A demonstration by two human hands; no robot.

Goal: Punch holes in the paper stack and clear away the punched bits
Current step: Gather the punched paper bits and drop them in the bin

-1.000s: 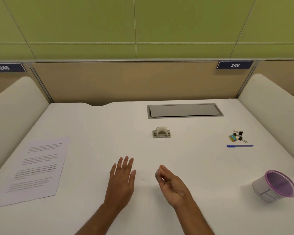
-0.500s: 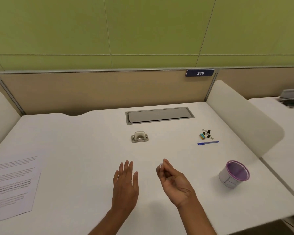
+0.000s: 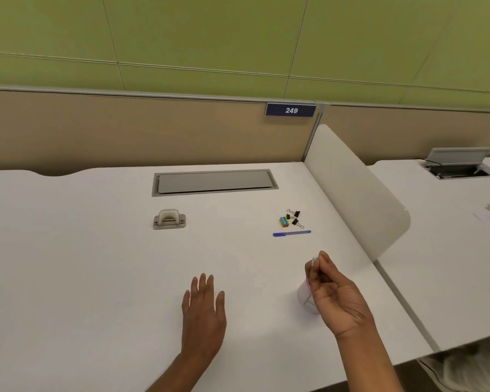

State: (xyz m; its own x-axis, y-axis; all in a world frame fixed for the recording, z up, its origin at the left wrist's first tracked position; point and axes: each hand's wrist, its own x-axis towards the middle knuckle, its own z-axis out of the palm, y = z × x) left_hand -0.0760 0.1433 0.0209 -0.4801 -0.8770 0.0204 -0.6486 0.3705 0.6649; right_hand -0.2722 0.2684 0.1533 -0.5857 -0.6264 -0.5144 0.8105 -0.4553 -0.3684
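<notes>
My right hand (image 3: 337, 292) pinches what look like punched bits (image 3: 314, 260) over the cup (image 3: 304, 299) by the right edge of the desk (image 3: 96, 264), for dropping; left hand (image 3: 204, 315) lies flat, released.

White desk (image 3: 68, 250): grey hole punch (image 3: 169, 219) at frame centre, below the recessed grey cable hatch (image 3: 214, 182). Black binder clips (image 3: 294, 217) right of centre, blue pen (image 3: 292, 233) just below them. White plastic cup (image 3: 304, 297) lower right.

Matt white table (image 3: 96, 250), grey metal hole punch (image 3: 169, 219), blue plastic pen (image 3: 292, 233).
</notes>
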